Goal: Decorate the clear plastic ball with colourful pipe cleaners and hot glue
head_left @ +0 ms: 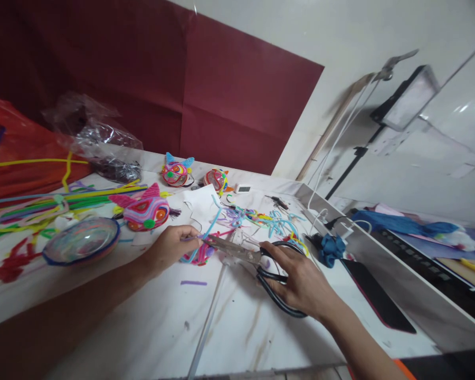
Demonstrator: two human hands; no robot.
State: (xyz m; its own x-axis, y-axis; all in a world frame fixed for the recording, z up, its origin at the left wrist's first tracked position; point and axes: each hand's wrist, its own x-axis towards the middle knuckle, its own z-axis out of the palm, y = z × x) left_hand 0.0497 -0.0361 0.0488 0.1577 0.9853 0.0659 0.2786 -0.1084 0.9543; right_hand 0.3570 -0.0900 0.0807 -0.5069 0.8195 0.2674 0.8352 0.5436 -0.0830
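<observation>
My left hand (170, 249) is closed in a pinch on a purple pipe cleaner (191, 238). In my right hand (306, 279) are black-handled scissors (237, 251), fingers through the loops. The blade tips reach the pipe cleaner just beside my left fingertips; whether they touch it I cannot tell. Beneath them lies a pink and blue pipe-cleaner craft piece (201, 256), partly hidden by my left hand and the blades. A light blue pipe cleaner (212, 222) rises near my fingertips. One short purple length (193, 283) rests on the white table (154, 327).
Left are a clear bowl (81, 241), a pink eared ornament (145, 211) and loose pipe cleaners (83, 200). Two more ornaments (176, 173) stand at the back. Coloured scraps (269, 219) lie beyond the scissors. A dark phone (378, 295) is by the right-hand ledge (411, 274).
</observation>
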